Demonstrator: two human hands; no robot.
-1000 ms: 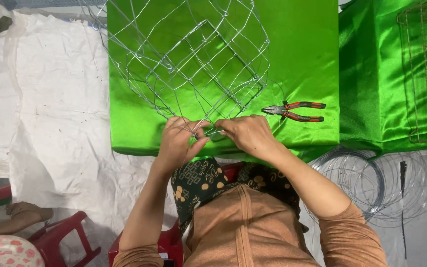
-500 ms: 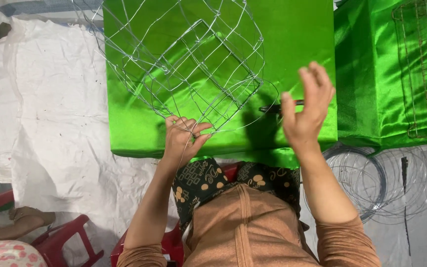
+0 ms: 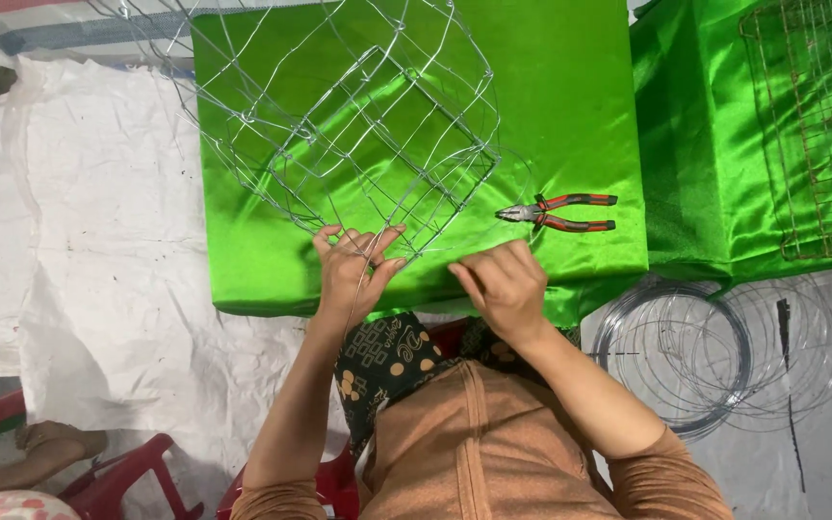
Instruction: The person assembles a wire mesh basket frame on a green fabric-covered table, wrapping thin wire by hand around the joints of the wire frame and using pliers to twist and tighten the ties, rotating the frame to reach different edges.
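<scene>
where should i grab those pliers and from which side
Take the pliers by the red-and-black handles, coming in from the right. They lie flat on the green cloth, jaws pointing left toward the wire cage, handles slightly spread and clear of anything else. The right hand is nearest, just below them.

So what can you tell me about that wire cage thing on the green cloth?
The wire cage is an open, boxy frame of thin silvery wire, bent into a wide grid with a smaller square frame inside. It lies tilted on the green cloth, its far left corner reaching past the cloth's edge. The left hand grips its near edge; the right hand is beside it.
</scene>
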